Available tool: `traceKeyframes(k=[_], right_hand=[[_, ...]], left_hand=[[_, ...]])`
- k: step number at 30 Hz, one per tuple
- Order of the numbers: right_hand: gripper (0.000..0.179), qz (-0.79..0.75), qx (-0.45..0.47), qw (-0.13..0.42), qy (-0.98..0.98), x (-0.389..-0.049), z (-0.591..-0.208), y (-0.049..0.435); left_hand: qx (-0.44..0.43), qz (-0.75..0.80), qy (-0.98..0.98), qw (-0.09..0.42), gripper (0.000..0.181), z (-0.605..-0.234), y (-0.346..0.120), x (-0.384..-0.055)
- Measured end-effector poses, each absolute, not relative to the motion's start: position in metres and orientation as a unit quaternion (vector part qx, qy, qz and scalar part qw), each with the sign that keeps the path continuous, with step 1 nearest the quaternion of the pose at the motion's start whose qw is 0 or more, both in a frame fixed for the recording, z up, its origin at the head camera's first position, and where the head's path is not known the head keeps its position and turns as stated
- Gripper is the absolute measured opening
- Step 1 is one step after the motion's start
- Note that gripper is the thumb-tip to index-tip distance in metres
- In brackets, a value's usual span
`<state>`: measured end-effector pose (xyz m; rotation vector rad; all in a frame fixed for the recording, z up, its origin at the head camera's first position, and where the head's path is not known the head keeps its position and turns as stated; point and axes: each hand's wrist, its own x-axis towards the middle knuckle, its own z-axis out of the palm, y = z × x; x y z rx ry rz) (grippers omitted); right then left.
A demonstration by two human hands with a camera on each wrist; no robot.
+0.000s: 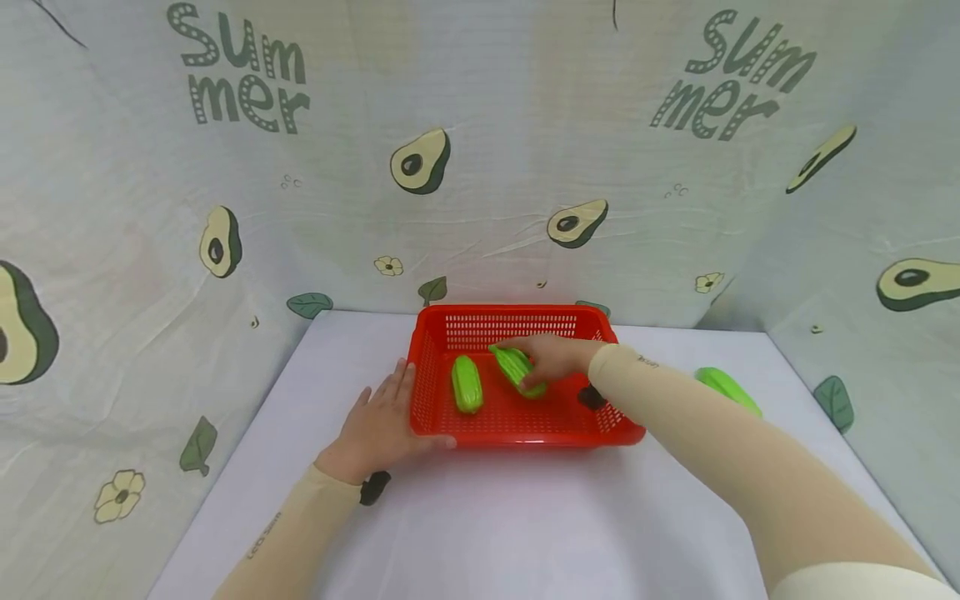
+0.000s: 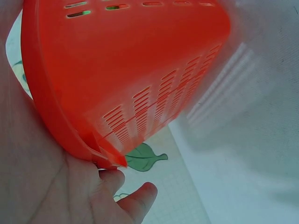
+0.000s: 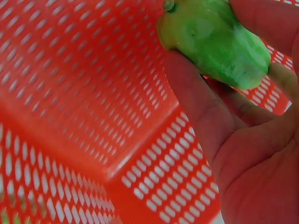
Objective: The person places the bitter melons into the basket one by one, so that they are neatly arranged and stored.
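A red plastic basket [image 1: 517,439] with slotted walls sits on the white table. Inside it, toward the middle, my right hand [image 1: 551,358] grips a green ridged gourd [image 1: 512,364]. The right wrist view shows the fingers and thumb around this gourd [image 3: 215,42], its short stem turned outward. Another green gourd [image 1: 467,385] lies in the basket's left part. At the basket's front left corner, my left hand [image 1: 382,425] rests with its fingers extended along the left side and its thumb over the front rim. The palm [image 2: 46,186] is against the rim in the left wrist view.
A third green gourd [image 1: 729,388] lies on the table right of the basket, partly hidden by the right forearm. Printed cloth [image 1: 495,250] hangs behind and on both sides of the white table [image 1: 510,525].
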<state>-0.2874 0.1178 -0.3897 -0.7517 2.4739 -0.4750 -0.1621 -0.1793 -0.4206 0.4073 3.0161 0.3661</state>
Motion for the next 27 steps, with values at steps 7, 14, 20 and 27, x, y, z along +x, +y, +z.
traceKeyframes(k=[7, 14, 20, 27], right_hand=[[0.080, -0.203, -0.254, 0.277, 0.904, -0.290, -0.398, 0.101], [0.087, -0.213, -0.254, 0.290, 0.898, -0.294, -0.409, 0.091], [0.084, -0.203, -0.278, 0.285, 0.895, -0.293, -0.412, 0.080], [0.082, -0.208, -0.297, 0.289, 0.886, -0.292, -0.416, 0.071]], left_hand=[[0.137, 0.119, 0.983, 0.036, 0.132, -0.422, -0.177, -0.164], [0.138, 0.113, 0.983, 0.039, 0.131, -0.421, -0.177, -0.164], [0.137, 0.109, 0.984, 0.044, 0.132, -0.420, -0.178, -0.163], [0.134, 0.105, 0.984, 0.044, 0.132, -0.421, -0.180, -0.164]])
